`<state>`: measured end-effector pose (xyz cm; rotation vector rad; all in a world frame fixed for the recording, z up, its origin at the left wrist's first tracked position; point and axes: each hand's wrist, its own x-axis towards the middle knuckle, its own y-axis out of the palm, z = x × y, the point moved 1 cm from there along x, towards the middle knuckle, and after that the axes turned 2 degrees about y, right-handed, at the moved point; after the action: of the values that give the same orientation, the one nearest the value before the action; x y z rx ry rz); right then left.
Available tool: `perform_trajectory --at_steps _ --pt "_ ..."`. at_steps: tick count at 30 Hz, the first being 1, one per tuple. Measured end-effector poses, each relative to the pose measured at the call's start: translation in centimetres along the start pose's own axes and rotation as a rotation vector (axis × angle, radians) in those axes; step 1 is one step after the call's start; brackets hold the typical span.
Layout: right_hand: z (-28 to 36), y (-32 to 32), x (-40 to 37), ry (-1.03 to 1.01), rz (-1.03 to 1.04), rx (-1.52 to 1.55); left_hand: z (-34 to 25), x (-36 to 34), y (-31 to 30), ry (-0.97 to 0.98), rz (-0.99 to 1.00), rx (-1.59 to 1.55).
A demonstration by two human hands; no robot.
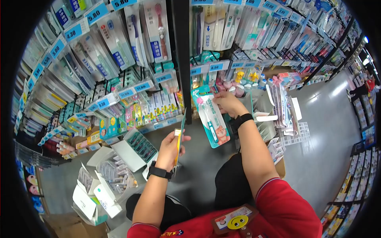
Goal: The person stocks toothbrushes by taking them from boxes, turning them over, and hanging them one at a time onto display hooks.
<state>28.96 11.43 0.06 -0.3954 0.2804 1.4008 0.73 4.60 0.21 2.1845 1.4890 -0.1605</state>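
My right hand grips the upper edge of a teal toothbrush pack, which hangs upright before the shelves. A toothbrush shows through its clear front, and a pink bear is printed near the bottom. Closed around a thin flat package is my left hand, lower and to the left. That package is seen almost edge-on, with yellow and teal along it, so its contents are hidden. Both wrists wear black bands.
Shelves of hanging toothbrush packs with blue price tags rise in front. A dark post divides them. On the floor at left stand opened white boxes; at right, a bin holds stacked packs. Another person is far right.
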Motion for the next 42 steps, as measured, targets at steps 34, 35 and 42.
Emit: perform_trajectory --at_steps 34,35,42 --pt "-2.6 7.2 -2.7 0.024 0.638 -0.430 3.3 0.5 -0.5 -0.084 -0.175 -0.074" --pt "-2.7 7.2 -2.7 0.006 0.600 -0.458 3.4 0.4 -0.4 -0.091 -0.161 -0.070" --pt "-2.7 7.3 -2.3 0.032 0.528 -0.482 3.7 -0.2 1.3 -0.180 -0.074 0.026"
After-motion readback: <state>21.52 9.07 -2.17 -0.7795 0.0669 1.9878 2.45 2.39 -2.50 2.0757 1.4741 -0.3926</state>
